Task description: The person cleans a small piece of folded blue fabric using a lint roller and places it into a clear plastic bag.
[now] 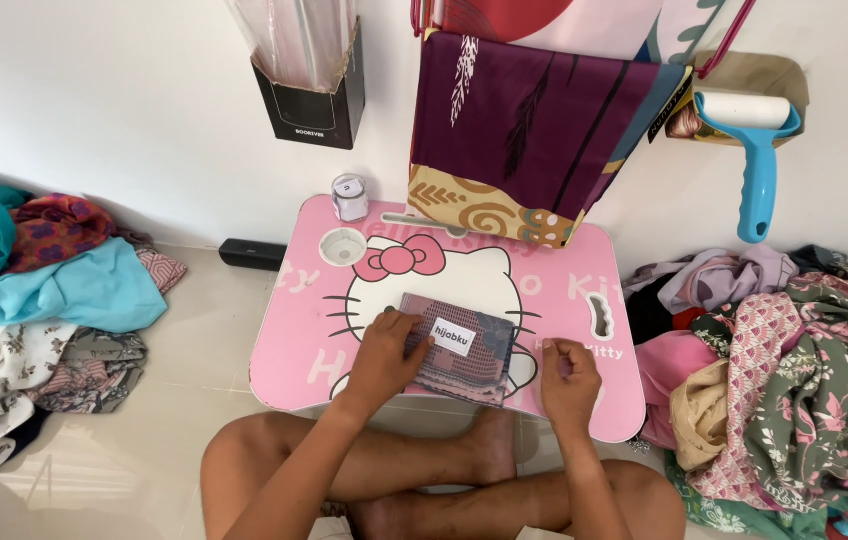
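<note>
A folded patterned cloth (474, 355) with a small white label lies on a pink lap table (294, 340) printed with a cartoon cat face. My left hand (384, 352) rests flat on the cloth's left part, fingers spread over it. My right hand (569, 378) sits to the right of the cloth on the table, fingers curled closed; whether anything small is pinched in it I cannot tell. My crossed bare legs lie below the table.
A small clear jar (350, 197) stands at the table's back left. A purple patterned fabric (524, 130) hangs against the wall behind. Heaps of clothes (54, 290) lie left, and another clothes heap (794, 370) lies right. A blue lint roller (756, 150) hangs at right.
</note>
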